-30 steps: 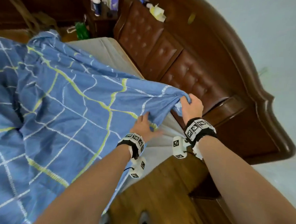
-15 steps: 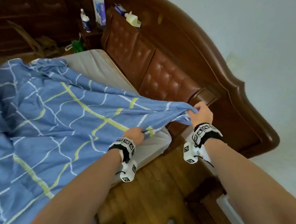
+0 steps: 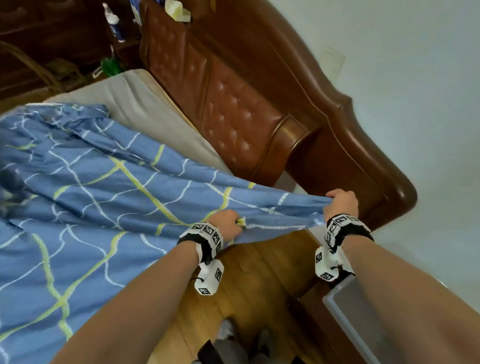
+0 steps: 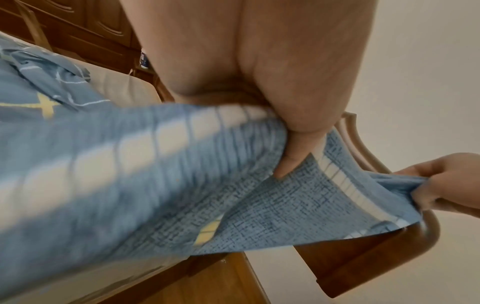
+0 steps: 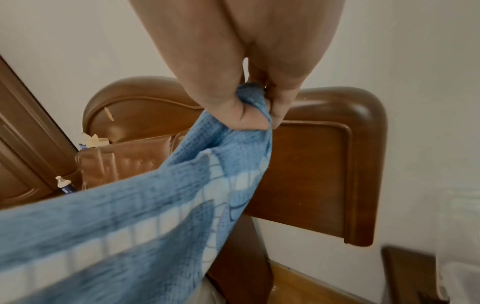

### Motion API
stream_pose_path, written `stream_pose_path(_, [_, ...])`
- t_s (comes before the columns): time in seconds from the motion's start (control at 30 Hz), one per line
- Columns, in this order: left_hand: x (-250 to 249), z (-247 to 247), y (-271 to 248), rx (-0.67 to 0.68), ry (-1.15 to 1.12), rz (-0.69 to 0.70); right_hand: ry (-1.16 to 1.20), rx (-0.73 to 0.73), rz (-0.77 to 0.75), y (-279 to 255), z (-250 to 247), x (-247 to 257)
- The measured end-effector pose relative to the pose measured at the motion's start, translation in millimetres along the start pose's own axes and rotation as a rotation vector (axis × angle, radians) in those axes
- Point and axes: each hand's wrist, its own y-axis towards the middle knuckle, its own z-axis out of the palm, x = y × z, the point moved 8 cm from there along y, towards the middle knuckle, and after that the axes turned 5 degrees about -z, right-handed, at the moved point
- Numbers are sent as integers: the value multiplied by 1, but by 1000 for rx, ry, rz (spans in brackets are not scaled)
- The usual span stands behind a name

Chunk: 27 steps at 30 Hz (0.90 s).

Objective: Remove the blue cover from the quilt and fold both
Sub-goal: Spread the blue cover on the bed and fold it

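The blue cover, crossed with white and yellow lines, lies spread over the bed and is pulled taut toward me. My right hand grips its corner beside the headboard; in the right wrist view the blue cover bunches inside the fist of my right hand. My left hand grips the cover's near edge a forearm's length to the left. In the left wrist view my left hand pinches the blue cover, thumb on top. No separate quilt shows.
A bare grey mattress lies along the brown padded headboard. A bottle and clutter stand on the nightstand behind. A wooden floor lies under my arms, with a grey-lidded box at the right.
Both hands have drawn the cover's corner toward me and to the right, off the mattress edge. My left hand went from lying flat on the fabric to gripping it.
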Motion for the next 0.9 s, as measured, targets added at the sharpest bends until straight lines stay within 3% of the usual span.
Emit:
stream_pose_path(0.13, [-12,3,8,19,7,64,-11,-24,-37,-4,-6,-5])
stream_pose_path(0.3, [-27,38,1,150,-109,132,131,-16,-61,-4,-10,-9])
stream_pose_path(0.4, [-27,54,-5,184,-134,107,134,-52,-77,-7,-10,-6])
stream_pose_path(0.57, [-34,53,-10,41,21,-25,92,41,-159,-6,1,-6])
stream_pose_path(0.67, [-41,52,-11,-33,-35,-163,82,101,-201,-2,2,-20])
stream_pose_path(0.73, [-52,58,-10,-97,-27,-166,75,155,-192,0,5,-34])
stream_pose_path(0.9, [-97,80,-22,1,86,-113,-30,306,-174,5,10,-60])
